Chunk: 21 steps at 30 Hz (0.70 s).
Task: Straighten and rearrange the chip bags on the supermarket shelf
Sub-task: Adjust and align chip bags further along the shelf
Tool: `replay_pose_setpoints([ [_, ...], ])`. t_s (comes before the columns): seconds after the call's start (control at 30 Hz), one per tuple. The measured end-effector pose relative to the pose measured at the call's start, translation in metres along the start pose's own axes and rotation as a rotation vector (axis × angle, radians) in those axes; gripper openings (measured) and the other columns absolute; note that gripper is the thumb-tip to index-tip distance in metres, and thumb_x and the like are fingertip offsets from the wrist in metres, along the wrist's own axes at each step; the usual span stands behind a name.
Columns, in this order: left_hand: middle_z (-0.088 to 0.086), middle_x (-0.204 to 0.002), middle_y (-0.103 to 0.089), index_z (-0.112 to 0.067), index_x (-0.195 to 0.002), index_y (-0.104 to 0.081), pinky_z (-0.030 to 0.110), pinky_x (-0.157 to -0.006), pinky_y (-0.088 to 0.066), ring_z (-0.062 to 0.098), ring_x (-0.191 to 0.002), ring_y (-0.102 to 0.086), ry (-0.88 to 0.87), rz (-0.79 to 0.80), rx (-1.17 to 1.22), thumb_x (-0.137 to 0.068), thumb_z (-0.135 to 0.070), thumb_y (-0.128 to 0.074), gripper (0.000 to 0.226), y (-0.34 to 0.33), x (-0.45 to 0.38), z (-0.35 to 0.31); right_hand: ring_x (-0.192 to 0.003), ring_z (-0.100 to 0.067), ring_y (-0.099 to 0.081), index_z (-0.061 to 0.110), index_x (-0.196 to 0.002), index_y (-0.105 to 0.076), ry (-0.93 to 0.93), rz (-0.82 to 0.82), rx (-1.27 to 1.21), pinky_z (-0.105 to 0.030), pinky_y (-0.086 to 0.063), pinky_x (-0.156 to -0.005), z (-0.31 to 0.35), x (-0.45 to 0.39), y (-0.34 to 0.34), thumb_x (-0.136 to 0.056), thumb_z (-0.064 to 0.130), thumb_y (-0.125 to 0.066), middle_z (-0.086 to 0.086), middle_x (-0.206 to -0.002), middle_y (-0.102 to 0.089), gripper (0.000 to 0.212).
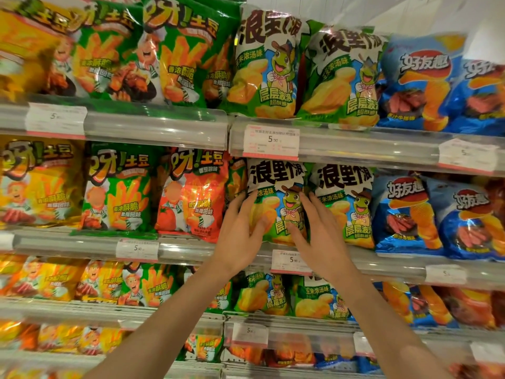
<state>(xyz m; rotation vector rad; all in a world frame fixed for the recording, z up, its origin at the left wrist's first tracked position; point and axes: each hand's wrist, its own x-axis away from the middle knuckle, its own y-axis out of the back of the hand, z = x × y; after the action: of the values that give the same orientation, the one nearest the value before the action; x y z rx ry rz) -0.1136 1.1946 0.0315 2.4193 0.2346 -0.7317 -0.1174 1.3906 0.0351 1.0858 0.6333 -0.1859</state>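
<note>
A green and white chip bag with a cartoon turtle (276,184) stands upright on the second shelf from the top. My left hand (240,231) lies against its left side, fingers straight and the thumb on the bag's front. My right hand (319,233) lies against its right side, fingers straight and spread. A second turtle bag (347,203) stands right beside it, touching my right hand's fingers. An orange-red fries bag (194,195) stands to the left.
Blue chip bags (410,214) fill the right end of the same shelf, green (117,187) and yellow bags (35,184) the left. The shelf rail (191,248) carries price tags (289,261). Shelves above and below hold more bags.
</note>
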Motion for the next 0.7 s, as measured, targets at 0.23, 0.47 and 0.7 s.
replay_pose_setpoints([
  [0.23, -0.010, -0.136, -0.047, -0.032, -0.147, -0.042, 0.017, -0.098, -0.045, -0.002, -0.121, -0.048, 0.049, -0.014, 0.121, -0.099, -0.033, -0.058, 0.050, 0.042, 0.044, 0.005, -0.149, -0.013, -0.028, 0.027, -0.148, -0.046, -0.126, -0.023, -0.230, -0.037, -0.026, -0.122, 0.036, 0.043, -0.002, -0.100, 0.041, -0.053, 0.004, -0.160, -0.033, 0.050],
  [0.47, -0.018, -0.131, -0.053, -0.035, -0.139, -0.049, 0.031, -0.091, -0.054, -0.007, -0.108, -0.056, 0.171, -0.078, 0.095, -0.096, -0.044, -0.059, 0.045, 0.104, 0.096, 0.058, -0.105, -0.010, -0.063, 0.027, -0.134, -0.057, -0.270, -0.062, -0.346, -0.037, -0.057, -0.091, 0.068, 0.089, -0.027, -0.091, 0.057, -0.047, 0.017, -0.123, -0.053, 0.053],
  [0.7, -0.011, -0.132, -0.055, -0.031, -0.141, -0.049, 0.017, -0.079, -0.048, -0.001, -0.108, -0.059, 0.237, -0.129, 0.064, -0.096, -0.039, -0.059, 0.047, 0.175, 0.105, 0.110, -0.094, -0.007, -0.065, 0.029, -0.137, -0.052, -0.381, -0.030, -0.267, -0.040, -0.061, -0.078, 0.102, 0.098, -0.047, -0.095, 0.045, -0.057, 0.007, -0.120, -0.062, 0.045],
])
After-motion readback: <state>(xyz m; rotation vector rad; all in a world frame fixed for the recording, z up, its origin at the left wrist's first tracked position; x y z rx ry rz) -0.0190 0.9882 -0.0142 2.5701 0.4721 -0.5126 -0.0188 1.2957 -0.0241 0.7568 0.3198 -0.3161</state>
